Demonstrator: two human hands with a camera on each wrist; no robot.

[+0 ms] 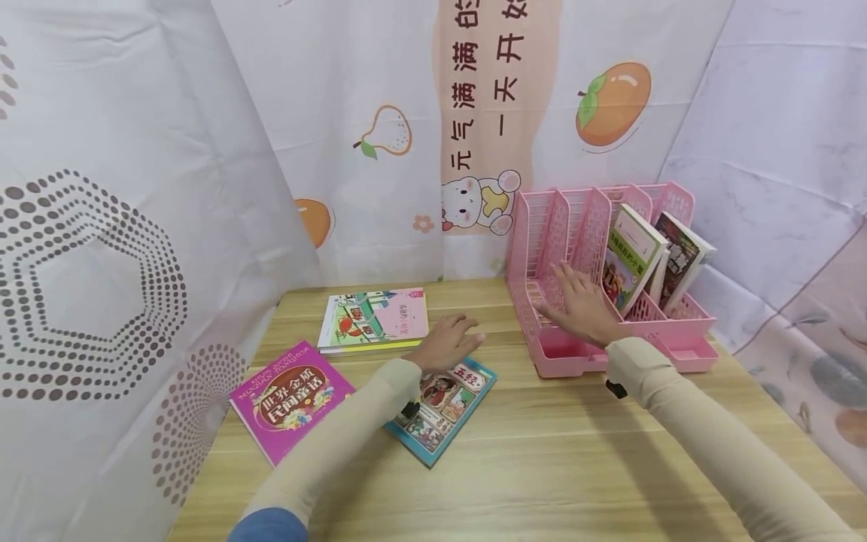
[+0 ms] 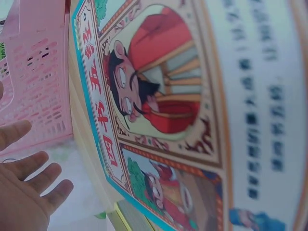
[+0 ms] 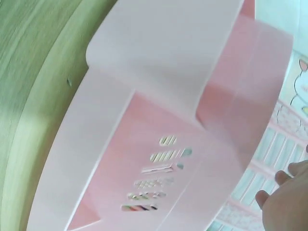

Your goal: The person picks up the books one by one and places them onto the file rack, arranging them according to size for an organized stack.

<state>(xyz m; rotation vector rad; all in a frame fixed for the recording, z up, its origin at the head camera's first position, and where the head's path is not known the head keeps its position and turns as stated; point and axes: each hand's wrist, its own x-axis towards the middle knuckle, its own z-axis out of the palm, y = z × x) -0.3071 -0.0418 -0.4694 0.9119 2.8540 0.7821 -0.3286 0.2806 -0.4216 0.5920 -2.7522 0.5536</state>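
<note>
My left hand (image 1: 447,344) hovers over the upper part of a blue-edged comic book (image 1: 450,414), its fingers extended and holding nothing. In the left wrist view the same hand (image 2: 29,192) shows spread fingers beside the large comic cover (image 2: 159,86). My right hand (image 1: 584,305) is over the left front of a pink book rack (image 1: 562,366), fingers extended and nothing in them. Whether it touches the rack cannot be told. The right wrist view shows the rack's front wall (image 3: 154,48) close up, with part of the hand (image 3: 288,199) at the right edge.
A magenta storybook (image 1: 291,399) lies at the table's left. Behind it a small stack of books (image 1: 375,320) lies flat, a pink and green cover on top. A green-covered book (image 1: 633,256) and a dark-covered book (image 1: 677,263) lean in the rack's right slots. Printed curtains (image 1: 379,226) hang behind.
</note>
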